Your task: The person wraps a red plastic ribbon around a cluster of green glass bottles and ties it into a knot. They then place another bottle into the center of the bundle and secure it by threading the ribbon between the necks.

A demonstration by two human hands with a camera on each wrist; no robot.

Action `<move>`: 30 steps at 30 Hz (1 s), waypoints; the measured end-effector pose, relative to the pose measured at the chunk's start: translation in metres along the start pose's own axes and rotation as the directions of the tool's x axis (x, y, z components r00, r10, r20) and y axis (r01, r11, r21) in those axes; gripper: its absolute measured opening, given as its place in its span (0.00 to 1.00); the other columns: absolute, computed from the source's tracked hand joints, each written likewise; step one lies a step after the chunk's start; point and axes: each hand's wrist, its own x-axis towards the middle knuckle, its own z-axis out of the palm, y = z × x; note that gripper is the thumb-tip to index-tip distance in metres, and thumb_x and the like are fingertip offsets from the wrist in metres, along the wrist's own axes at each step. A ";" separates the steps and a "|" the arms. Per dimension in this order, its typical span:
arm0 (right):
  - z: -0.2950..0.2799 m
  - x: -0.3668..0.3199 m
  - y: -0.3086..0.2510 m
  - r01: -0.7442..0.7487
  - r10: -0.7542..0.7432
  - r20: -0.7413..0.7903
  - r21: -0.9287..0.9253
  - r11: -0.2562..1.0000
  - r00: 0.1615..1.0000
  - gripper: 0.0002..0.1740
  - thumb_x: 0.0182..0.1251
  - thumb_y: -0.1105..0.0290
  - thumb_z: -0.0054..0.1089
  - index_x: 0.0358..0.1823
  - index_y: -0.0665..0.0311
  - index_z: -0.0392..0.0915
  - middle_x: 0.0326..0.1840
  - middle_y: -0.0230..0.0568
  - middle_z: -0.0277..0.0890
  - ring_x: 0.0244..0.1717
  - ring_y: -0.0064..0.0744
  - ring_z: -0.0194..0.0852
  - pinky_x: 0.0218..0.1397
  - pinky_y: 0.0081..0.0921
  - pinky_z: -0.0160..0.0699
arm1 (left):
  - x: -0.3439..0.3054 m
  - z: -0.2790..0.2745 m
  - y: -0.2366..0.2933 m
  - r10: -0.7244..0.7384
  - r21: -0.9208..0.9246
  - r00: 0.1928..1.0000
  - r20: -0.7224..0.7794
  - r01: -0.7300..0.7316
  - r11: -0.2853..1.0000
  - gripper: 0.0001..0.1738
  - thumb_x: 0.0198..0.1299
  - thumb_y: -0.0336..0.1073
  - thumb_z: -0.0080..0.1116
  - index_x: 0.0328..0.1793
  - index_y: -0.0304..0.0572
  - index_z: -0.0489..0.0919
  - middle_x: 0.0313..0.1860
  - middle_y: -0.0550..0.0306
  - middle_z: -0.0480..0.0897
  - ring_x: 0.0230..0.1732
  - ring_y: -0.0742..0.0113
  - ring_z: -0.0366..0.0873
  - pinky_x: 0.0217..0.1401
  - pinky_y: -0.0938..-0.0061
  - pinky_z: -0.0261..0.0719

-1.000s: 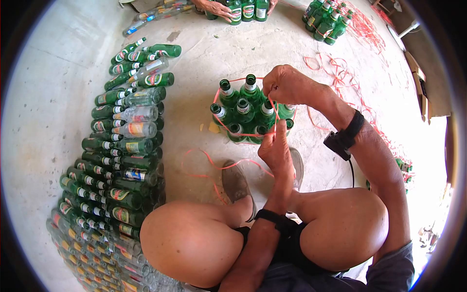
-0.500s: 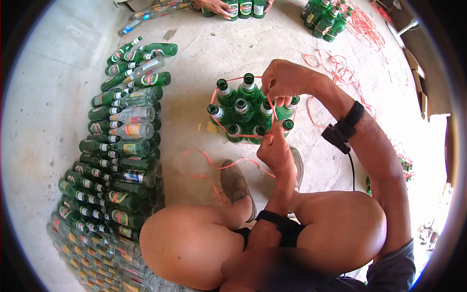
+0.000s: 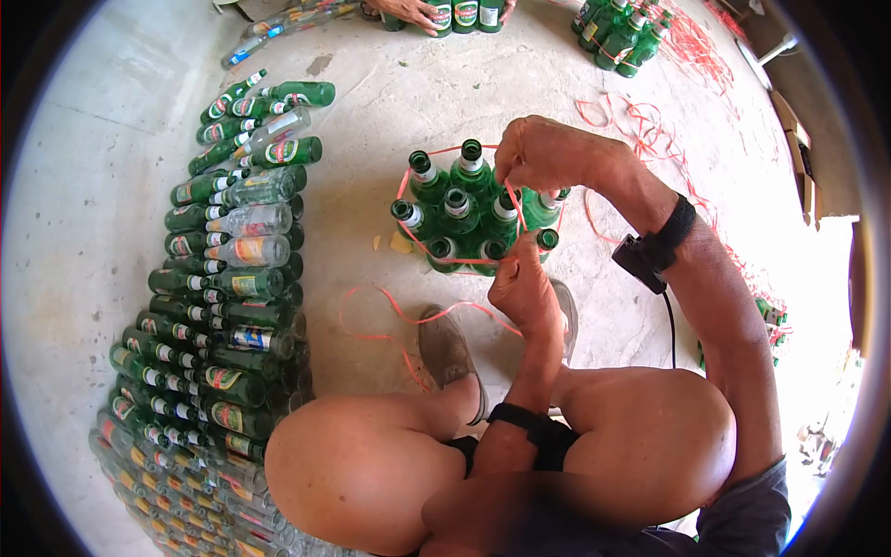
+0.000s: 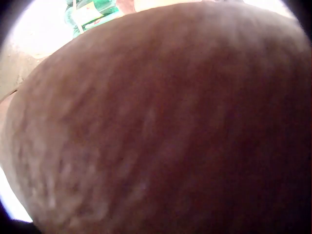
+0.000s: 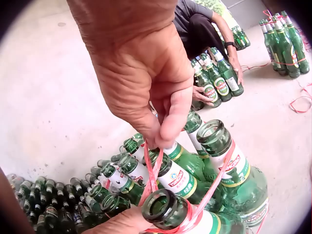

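A cluster of green glass bottles (image 3: 459, 212) stands upright on the floor, with pink plastic string (image 3: 469, 259) looped around the necks and shoulders. My right hand (image 3: 561, 156) is over the cluster's far right side, pinching the string between thumb and fingertips. Two strands run down from that pinch in the right wrist view, beside a bottle neck (image 5: 165, 209). At the near side of the cluster, my left hand (image 3: 524, 290) grips the string low by the bottle necks; its thumb (image 5: 119, 223) shows there. Blurred skin fills most of the left wrist view, hiding its fingers.
Rows of bottles (image 3: 232, 278) lie stacked on the left. Another person's hands (image 3: 422, 17) hold bottles at the back. A bundled bottle group (image 3: 620, 37) and tangled pink string (image 3: 691, 56) are at back right. A loose string end (image 3: 399, 302) trails by my shoe (image 3: 445, 343).
The left thumb, pointing up a second ago, is now lower against the string. The right hand keeps its pinch above the bottles. The whole view has shifted slightly.
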 end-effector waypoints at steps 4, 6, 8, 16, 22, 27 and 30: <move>-0.002 -0.001 -0.005 -0.024 0.024 0.027 0.003 1.000 0.999 0.11 0.60 0.76 0.60 0.38 0.73 0.90 0.25 0.45 0.86 0.23 0.32 0.86 0.25 0.32 0.86 | -0.002 0.001 0.000 -0.014 -0.033 1.000 -0.009 0.014 0.999 0.11 0.69 0.32 0.72 0.37 0.29 0.91 0.35 0.65 0.89 0.38 0.80 0.75 0.45 0.77 0.74; 0.000 0.001 -0.007 -0.073 0.072 0.055 0.018 0.997 0.996 0.11 0.60 0.76 0.59 0.38 0.73 0.89 0.23 0.44 0.84 0.22 0.32 0.86 0.25 0.32 0.86 | -0.002 0.001 0.001 -0.014 -0.028 1.000 -0.013 0.014 0.999 0.11 0.69 0.33 0.72 0.37 0.29 0.91 0.35 0.65 0.89 0.38 0.80 0.75 0.45 0.77 0.75; -0.001 0.002 -0.015 -0.092 0.095 0.069 -0.033 0.995 0.993 0.12 0.60 0.76 0.59 0.38 0.73 0.89 0.23 0.44 0.84 0.22 0.32 0.86 0.25 0.32 0.87 | -0.001 0.001 0.000 -0.031 -0.004 0.999 -0.018 0.031 1.000 0.12 0.69 0.33 0.72 0.37 0.28 0.91 0.35 0.65 0.89 0.38 0.80 0.76 0.45 0.76 0.75; -0.003 0.002 -0.018 -0.085 0.085 0.010 0.022 0.996 0.996 0.08 0.60 0.75 0.65 0.34 0.74 0.86 0.26 0.43 0.85 0.24 0.31 0.88 0.25 0.30 0.91 | -0.001 0.000 0.002 -0.078 -0.008 0.997 -0.014 0.078 0.997 0.12 0.70 0.35 0.72 0.38 0.30 0.92 0.35 0.64 0.90 0.38 0.79 0.77 0.47 0.76 0.76; -0.001 0.003 -0.016 -0.142 0.141 0.013 0.085 0.986 0.990 0.07 0.60 0.74 0.65 0.33 0.74 0.85 0.27 0.43 0.86 0.26 0.30 0.89 0.27 0.29 0.91 | 0.000 -0.001 0.002 -0.128 -0.018 0.992 -0.006 0.128 0.992 0.12 0.70 0.35 0.72 0.41 0.30 0.92 0.36 0.64 0.90 0.40 0.79 0.78 0.49 0.76 0.77; -0.002 0.009 -0.018 -0.152 0.152 0.039 0.001 0.988 0.988 0.08 0.59 0.74 0.63 0.30 0.75 0.85 0.25 0.45 0.85 0.24 0.33 0.88 0.26 0.30 0.90 | 0.000 -0.002 0.001 -0.129 -0.024 0.992 -0.007 0.129 0.991 0.12 0.70 0.35 0.72 0.41 0.30 0.93 0.36 0.64 0.90 0.40 0.79 0.79 0.50 0.76 0.77; 0.002 0.010 -0.024 -0.164 0.161 -0.038 -0.100 0.981 0.986 0.09 0.58 0.73 0.62 0.27 0.74 0.84 0.22 0.48 0.83 0.22 0.36 0.87 0.26 0.33 0.89 | 0.001 -0.003 0.000 -0.150 -0.017 0.989 -0.014 0.149 0.989 0.12 0.70 0.35 0.72 0.41 0.30 0.93 0.36 0.64 0.90 0.40 0.79 0.78 0.50 0.77 0.76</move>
